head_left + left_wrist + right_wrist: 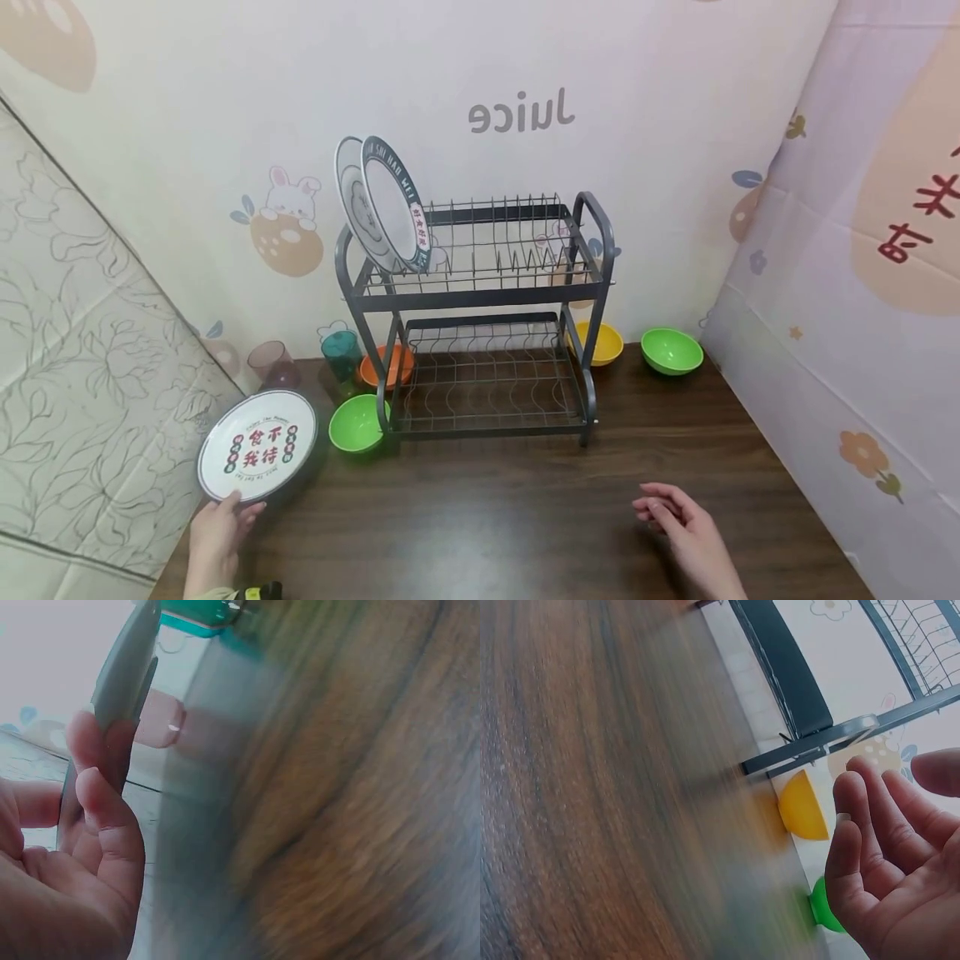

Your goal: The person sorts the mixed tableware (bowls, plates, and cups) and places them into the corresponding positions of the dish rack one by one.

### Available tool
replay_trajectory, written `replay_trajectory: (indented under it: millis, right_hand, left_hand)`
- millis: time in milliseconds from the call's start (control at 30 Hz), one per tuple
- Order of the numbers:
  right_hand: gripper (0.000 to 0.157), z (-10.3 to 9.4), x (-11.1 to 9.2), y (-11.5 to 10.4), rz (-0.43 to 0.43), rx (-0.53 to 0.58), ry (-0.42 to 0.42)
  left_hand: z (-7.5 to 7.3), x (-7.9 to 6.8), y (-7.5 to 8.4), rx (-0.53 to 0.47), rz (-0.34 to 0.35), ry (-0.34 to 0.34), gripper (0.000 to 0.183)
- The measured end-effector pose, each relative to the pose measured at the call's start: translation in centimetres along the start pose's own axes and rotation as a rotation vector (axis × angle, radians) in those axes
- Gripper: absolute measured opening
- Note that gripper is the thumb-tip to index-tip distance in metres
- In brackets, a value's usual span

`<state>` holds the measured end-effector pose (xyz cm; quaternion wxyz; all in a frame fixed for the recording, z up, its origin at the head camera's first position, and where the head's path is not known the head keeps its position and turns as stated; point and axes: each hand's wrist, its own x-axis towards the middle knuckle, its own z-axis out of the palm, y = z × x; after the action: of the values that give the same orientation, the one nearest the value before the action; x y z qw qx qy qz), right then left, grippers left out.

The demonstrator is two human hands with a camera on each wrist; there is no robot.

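A white plate (258, 446) with red and green lettering is held by its near edge in my left hand (219, 533), thumb on top and fingers beneath. In the left wrist view the plate (127, 671) shows edge-on, with the fingers curled at its rim. My right hand (686, 529) hangs loosely curled over the right side of the table, holding nothing. Two plates (393, 204) stand on edge at the left end of the upper tier of a black two-tier dish rack (480, 296).
Left of the rack are a green bowl (358, 425), an orange bowl (386, 365), a teal cup (341, 350) and a pinkish cup (272, 362). To its right sit a yellow bowl (602, 344) and another green bowl (671, 351). Printed cloth walls enclose the wooden table (480, 517).
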<state>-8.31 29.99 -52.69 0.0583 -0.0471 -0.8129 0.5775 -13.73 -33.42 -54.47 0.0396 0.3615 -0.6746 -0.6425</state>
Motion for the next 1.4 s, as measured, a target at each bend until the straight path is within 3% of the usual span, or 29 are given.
replay_trajectory:
  millis: [133, 300, 533, 800, 967, 1067, 1400]
  right_hand:
    - [0.025, -0.1, 0.2, 0.0, 0.027, -0.006, -0.001]
    - [0.027, -0.1, 0.4, 0.0, 0.083, -0.012, -0.016]
    - [0.026, 0.0, 0.4, 0.1, 0.067, -0.002, -0.013]
    - [0.026, 0.5, 0.0, 0.0, 0.089, 0.02, -0.03]
    - [0.024, 1.8, -0.4, -0.5, 0.095, 0.069, -0.065]
    - [0.023, 2.8, -0.5, -0.7, 0.086, 0.105, -0.095]
    - [0.029, 4.6, -0.4, -1.0, 0.014, 0.146, -0.25]
  left_hand:
    - [-0.3, -1.3, 1.0, 0.027, 0.052, -0.013, 0.035]
    - [-0.6, -2.9, 2.2, 0.109, 0.066, -0.067, 0.04]
    - [-0.9, -4.0, 3.0, 0.201, 0.116, -0.231, 0.052]
    - [0.0, -4.9, 2.3, 0.204, 0.265, -0.386, 0.033]
    - [1.5, -5.6, 1.8, 0.211, 0.364, -0.559, 0.034]
    - [2.9, -6.2, 1.8, 0.214, 0.381, -0.677, 0.033]
    - [9.7, -7.9, 0.9, 0.192, 0.406, -0.957, 0.029]
